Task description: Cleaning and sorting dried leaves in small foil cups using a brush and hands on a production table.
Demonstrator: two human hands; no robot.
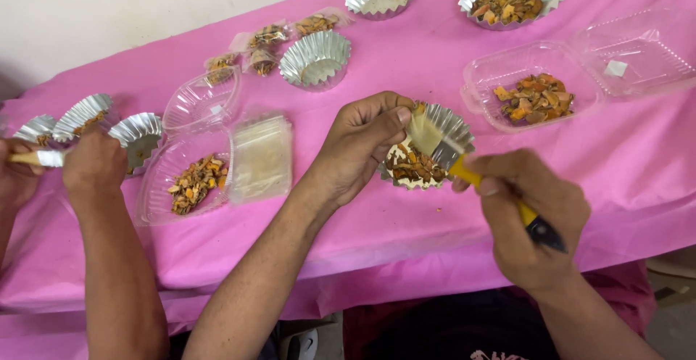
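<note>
Pink cloth (406,237) covers the table. At its near edge, the left hand (362,146) pinches a small clear plastic pouch (424,131) over a fluted foil cup of orange-brown chips (424,158). The right hand (533,218), fist closed, grips a yellow-handled scoop (475,175) touching the pouch. Beyond the cup lies an open clear clamshell box (533,99); left of it, another person's hand (94,164).

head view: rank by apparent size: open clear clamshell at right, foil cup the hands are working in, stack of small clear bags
1. open clear clamshell, largest, both halves spread flat.
2 and 3. stack of small clear bags and foil cup: look alike; the left hand hides part of the cup, so no firm ranking.
</note>
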